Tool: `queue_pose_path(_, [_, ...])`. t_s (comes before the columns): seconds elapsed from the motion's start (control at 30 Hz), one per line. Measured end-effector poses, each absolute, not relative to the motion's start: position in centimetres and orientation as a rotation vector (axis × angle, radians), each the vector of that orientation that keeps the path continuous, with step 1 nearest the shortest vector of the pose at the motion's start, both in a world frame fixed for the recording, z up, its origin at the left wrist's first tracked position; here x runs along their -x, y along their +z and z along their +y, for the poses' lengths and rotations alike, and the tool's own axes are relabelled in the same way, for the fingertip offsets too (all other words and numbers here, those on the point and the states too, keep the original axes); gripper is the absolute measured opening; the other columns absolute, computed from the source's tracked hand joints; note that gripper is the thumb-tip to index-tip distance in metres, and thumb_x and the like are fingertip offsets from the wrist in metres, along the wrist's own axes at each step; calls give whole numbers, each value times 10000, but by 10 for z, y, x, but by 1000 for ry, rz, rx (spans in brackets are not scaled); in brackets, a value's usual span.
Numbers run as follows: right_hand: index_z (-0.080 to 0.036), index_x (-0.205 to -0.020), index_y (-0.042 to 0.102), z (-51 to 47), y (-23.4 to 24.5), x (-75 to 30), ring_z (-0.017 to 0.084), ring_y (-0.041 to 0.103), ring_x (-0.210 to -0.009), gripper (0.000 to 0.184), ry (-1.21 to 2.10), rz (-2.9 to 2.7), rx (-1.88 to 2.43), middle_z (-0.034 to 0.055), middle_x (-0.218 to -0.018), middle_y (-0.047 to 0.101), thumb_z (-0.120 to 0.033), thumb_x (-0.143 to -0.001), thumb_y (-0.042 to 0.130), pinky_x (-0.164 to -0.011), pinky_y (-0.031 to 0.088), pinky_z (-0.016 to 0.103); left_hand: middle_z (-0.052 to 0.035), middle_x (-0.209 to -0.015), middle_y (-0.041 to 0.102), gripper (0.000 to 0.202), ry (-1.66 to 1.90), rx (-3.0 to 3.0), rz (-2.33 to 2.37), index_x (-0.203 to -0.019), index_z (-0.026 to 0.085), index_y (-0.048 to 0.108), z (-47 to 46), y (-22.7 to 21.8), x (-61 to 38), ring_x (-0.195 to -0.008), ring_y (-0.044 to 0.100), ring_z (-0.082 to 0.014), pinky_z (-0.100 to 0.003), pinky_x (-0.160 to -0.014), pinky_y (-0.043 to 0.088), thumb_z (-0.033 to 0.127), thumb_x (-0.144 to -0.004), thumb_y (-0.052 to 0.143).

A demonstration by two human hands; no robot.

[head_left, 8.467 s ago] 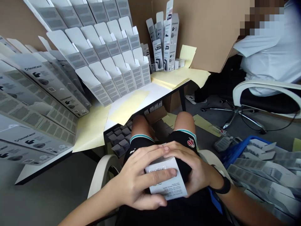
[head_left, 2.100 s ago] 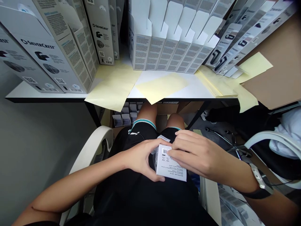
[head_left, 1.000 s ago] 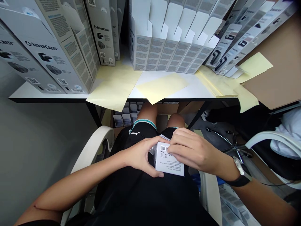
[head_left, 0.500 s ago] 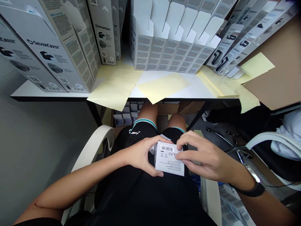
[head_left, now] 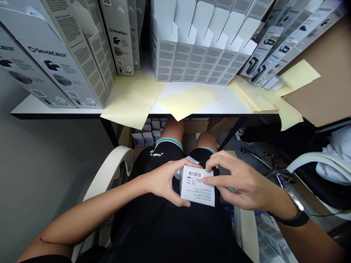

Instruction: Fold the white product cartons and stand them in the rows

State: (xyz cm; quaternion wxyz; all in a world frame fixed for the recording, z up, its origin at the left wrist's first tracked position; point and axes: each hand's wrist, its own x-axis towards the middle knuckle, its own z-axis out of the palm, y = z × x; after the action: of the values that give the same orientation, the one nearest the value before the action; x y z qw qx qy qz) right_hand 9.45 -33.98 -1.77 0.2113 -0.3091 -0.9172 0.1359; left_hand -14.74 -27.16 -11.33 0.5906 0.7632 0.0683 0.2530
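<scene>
A small white printed box with a barcode on its end rests upright on my lap. My left hand wraps its left side, thumb under the bottom corner and fingers over the top edge. My right hand grips the right side, index finger lying across the printed face beside the barcode. A black band sits on my right wrist.
A white table with yellow paper sheets stands ahead. Rows of open white cartons and grey SilverCrest boxes line it. Small boxes sit under the table. Another person's chair is at the right.
My right fingers slid off the barcode toward the box's right side over the last second. The box and my left hand barely moved.
</scene>
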Motion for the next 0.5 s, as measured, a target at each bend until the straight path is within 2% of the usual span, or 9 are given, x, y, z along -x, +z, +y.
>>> queue_pose_path(0.3, [-155,-1050,683,-348,-19,-98,250,533,-1076,364,419,-2513,838,121,-1138,548,26,-767,541,-910,487,475,-101,-1269,643,854,582,-1807,146,-1346,227,486,-274,-113,147,-1126,643,-267,-379,-983,500,331,-603,894])
queue_pose_path(0.5, [-180,-1080,682,-356,-40,-101,313,460,-1335,371,452,-2370,883,125,-1308,514,17,-794,551,-1060,448,532,-116,-1306,632,856,605,-1836,140,-1358,232,486,-273,-116,145,-1169,635,-286,-404,-1012,493,354,-612,888])
